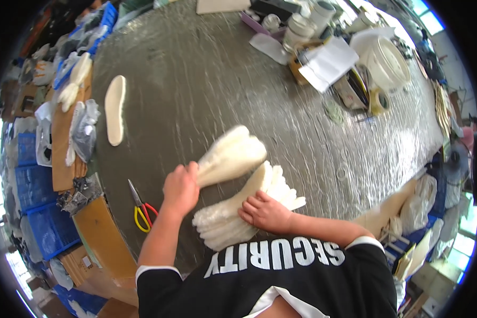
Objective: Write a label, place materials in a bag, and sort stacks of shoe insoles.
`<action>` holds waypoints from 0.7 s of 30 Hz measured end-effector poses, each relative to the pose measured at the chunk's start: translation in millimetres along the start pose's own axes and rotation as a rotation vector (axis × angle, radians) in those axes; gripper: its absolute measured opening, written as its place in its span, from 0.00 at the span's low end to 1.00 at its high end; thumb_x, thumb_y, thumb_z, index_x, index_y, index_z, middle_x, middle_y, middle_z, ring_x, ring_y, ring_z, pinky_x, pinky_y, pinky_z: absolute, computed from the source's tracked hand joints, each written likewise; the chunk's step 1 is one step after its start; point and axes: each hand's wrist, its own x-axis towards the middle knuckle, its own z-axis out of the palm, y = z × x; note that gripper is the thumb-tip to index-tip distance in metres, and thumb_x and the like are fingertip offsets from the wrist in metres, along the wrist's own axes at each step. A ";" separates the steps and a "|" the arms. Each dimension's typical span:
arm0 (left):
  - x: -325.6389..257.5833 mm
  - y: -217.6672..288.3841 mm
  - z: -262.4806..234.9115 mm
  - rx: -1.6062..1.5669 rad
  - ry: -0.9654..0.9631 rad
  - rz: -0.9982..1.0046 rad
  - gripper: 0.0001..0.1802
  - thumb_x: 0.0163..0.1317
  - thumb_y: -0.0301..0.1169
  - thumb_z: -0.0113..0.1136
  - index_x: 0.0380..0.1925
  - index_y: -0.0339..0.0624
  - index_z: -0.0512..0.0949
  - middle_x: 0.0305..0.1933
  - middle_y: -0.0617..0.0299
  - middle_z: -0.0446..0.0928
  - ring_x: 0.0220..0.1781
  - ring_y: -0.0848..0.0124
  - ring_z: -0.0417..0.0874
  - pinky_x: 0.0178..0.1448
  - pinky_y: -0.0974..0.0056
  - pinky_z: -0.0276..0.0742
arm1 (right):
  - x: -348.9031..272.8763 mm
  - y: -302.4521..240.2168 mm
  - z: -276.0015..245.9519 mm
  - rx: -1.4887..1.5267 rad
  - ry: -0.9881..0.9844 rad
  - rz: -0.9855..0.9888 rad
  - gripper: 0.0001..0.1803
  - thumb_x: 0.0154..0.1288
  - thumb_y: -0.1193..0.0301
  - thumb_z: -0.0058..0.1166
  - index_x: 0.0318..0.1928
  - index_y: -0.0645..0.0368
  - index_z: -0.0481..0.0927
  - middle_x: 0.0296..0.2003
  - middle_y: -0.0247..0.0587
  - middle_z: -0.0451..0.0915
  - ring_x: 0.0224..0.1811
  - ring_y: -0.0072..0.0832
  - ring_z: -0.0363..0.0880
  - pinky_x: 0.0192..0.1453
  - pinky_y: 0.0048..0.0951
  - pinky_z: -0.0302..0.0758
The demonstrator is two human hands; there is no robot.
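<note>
My left hand (181,190) is closed round the narrow end of a few cream, fluffy insoles (233,153). Their wide ends fan out to the upper right, slightly blurred. Just below, a thicker pile of the same fleecy insoles (222,214) lies on the table near my body, its layers spread apart at the right end. My right hand (265,212) presses on this pile with its fingers curled over it; the thumb is partly hidden. One single insole (115,110) lies flat at the far left. Pliers (139,205) with red and yellow handles rest left of my left forearm.
The table (169,90) has a shiny, wrinkled film cover. At the back right stand a white bucket (385,63), jars (300,31), a tape roll (379,100) and a paper sheet (328,62). Blue crates (50,228) and cardboard (103,236) line the left edge.
</note>
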 end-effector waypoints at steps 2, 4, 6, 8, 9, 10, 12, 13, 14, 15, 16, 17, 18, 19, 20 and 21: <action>-32.8 27.3 5.4 -0.024 -0.142 0.114 0.28 0.43 0.30 0.65 0.46 0.41 0.68 0.39 0.55 0.75 0.44 0.55 0.75 0.44 0.54 0.72 | -11.6 -6.7 2.5 0.009 0.002 0.052 0.11 0.51 0.67 0.45 0.35 0.56 0.74 0.31 0.33 0.70 0.38 0.28 0.70 0.46 0.30 0.65; -43.6 37.5 11.0 -0.086 -0.291 0.073 0.33 0.46 0.36 0.65 0.53 0.40 0.66 0.44 0.54 0.75 0.49 0.57 0.72 0.48 0.56 0.70 | -16.8 -10.3 5.3 0.013 0.121 0.058 0.11 0.50 0.67 0.45 0.35 0.56 0.74 0.31 0.33 0.70 0.38 0.28 0.70 0.46 0.30 0.65; -44.0 41.1 18.5 -0.124 -0.175 0.168 0.34 0.51 0.43 0.63 0.55 0.38 0.64 0.47 0.51 0.74 0.52 0.56 0.72 0.50 0.56 0.70 | -19.0 -13.8 7.2 -0.005 0.097 0.082 0.11 0.50 0.67 0.46 0.35 0.56 0.74 0.31 0.33 0.70 0.38 0.28 0.70 0.46 0.30 0.65; -34.6 44.1 30.0 -0.131 -0.081 0.177 0.32 0.54 0.44 0.60 0.55 0.37 0.64 0.49 0.50 0.73 0.52 0.54 0.72 0.52 0.56 0.70 | -20.5 -16.2 8.0 -0.008 0.150 0.056 0.11 0.50 0.67 0.46 0.34 0.56 0.74 0.30 0.32 0.70 0.37 0.28 0.69 0.47 0.30 0.66; -30.8 44.9 34.8 -0.220 -0.105 0.138 0.33 0.54 0.44 0.59 0.55 0.36 0.64 0.49 0.49 0.72 0.52 0.53 0.72 0.52 0.56 0.70 | -21.3 -17.0 8.3 -0.004 0.090 0.051 0.12 0.50 0.67 0.46 0.36 0.56 0.75 0.33 0.34 0.71 0.40 0.29 0.70 0.50 0.32 0.66; -28.1 45.7 38.8 -0.337 -0.131 0.129 0.33 0.55 0.44 0.59 0.55 0.35 0.63 0.50 0.49 0.72 0.52 0.53 0.72 0.53 0.56 0.69 | -22.4 -17.5 8.6 0.003 -0.035 0.068 0.13 0.50 0.66 0.46 0.37 0.57 0.75 0.37 0.35 0.72 0.43 0.31 0.71 0.53 0.33 0.65; -27.6 46.4 44.7 -0.297 -0.158 0.141 0.32 0.55 0.45 0.59 0.54 0.36 0.64 0.50 0.49 0.72 0.49 0.51 0.73 0.54 0.56 0.69 | -24.5 -16.7 10.0 -0.036 0.110 0.031 0.15 0.51 0.66 0.46 0.39 0.57 0.75 0.44 0.39 0.71 0.50 0.33 0.69 0.58 0.35 0.63; -28.3 47.8 47.7 -0.317 -0.200 0.168 0.31 0.55 0.45 0.59 0.53 0.37 0.65 0.48 0.49 0.72 0.49 0.51 0.73 0.53 0.56 0.69 | -25.2 -16.5 10.6 -0.073 0.174 0.029 0.16 0.52 0.65 0.45 0.41 0.56 0.75 0.52 0.42 0.70 0.56 0.35 0.67 0.63 0.37 0.60; -29.1 47.2 49.3 -0.379 -0.193 0.244 0.31 0.55 0.45 0.59 0.52 0.37 0.66 0.47 0.50 0.72 0.50 0.52 0.73 0.53 0.56 0.70 | -25.3 -16.0 11.1 -0.064 0.197 -0.001 0.16 0.52 0.65 0.45 0.41 0.56 0.75 0.52 0.42 0.70 0.56 0.35 0.67 0.63 0.37 0.60; -29.5 45.5 50.0 -0.351 -0.260 0.219 0.29 0.55 0.46 0.58 0.51 0.37 0.66 0.46 0.50 0.72 0.50 0.52 0.72 0.53 0.56 0.69 | -24.4 -14.4 11.2 -0.052 0.187 0.005 0.17 0.53 0.64 0.45 0.43 0.55 0.75 0.58 0.44 0.64 0.61 0.37 0.62 0.66 0.40 0.56; -31.1 43.0 49.9 -0.397 -0.271 0.279 0.28 0.55 0.46 0.58 0.50 0.37 0.67 0.46 0.51 0.72 0.50 0.51 0.72 0.53 0.56 0.69 | -22.4 -12.3 11.0 -0.029 0.172 0.027 0.19 0.54 0.62 0.44 0.46 0.53 0.74 0.64 0.46 0.59 0.66 0.39 0.57 0.68 0.44 0.52; -29.9 39.2 49.8 -0.492 -0.308 0.337 0.25 0.56 0.45 0.57 0.46 0.37 0.69 0.46 0.50 0.71 0.51 0.52 0.72 0.54 0.56 0.69 | -18.4 -11.4 10.6 -0.143 0.176 0.018 0.19 0.55 0.61 0.42 0.48 0.50 0.73 0.65 0.48 0.56 0.68 0.39 0.55 0.68 0.49 0.50; -29.3 35.3 49.7 -0.433 -0.319 0.267 0.25 0.56 0.45 0.57 0.46 0.37 0.69 0.46 0.50 0.71 0.51 0.52 0.72 0.54 0.56 0.69 | -14.4 -9.9 9.3 -0.116 0.207 -0.031 0.19 0.55 0.61 0.42 0.48 0.50 0.73 0.65 0.48 0.56 0.68 0.39 0.55 0.68 0.49 0.50; -28.0 31.5 50.2 -0.516 -0.369 0.318 0.25 0.57 0.44 0.56 0.47 0.37 0.69 0.47 0.50 0.71 0.51 0.54 0.72 0.55 0.57 0.68 | -12.4 -8.4 6.9 -0.067 0.120 -0.018 0.19 0.55 0.61 0.42 0.48 0.49 0.72 0.65 0.48 0.56 0.68 0.39 0.55 0.69 0.50 0.49; -25.0 26.5 50.4 -0.632 -0.384 0.401 0.25 0.58 0.44 0.56 0.48 0.37 0.70 0.47 0.50 0.71 0.52 0.56 0.72 0.56 0.58 0.68 | -9.6 -6.6 4.5 -0.026 -0.007 0.019 0.19 0.56 0.61 0.42 0.49 0.49 0.71 0.65 0.48 0.57 0.67 0.39 0.56 0.69 0.51 0.48; -21.1 20.3 50.3 -0.589 -0.399 0.353 0.25 0.58 0.44 0.56 0.48 0.37 0.70 0.47 0.50 0.71 0.52 0.56 0.72 0.56 0.58 0.68 | -5.0 -6.8 2.9 -0.072 -0.001 0.026 0.22 0.56 0.62 0.42 0.52 0.52 0.71 0.60 0.47 0.64 0.64 0.39 0.60 0.69 0.51 0.47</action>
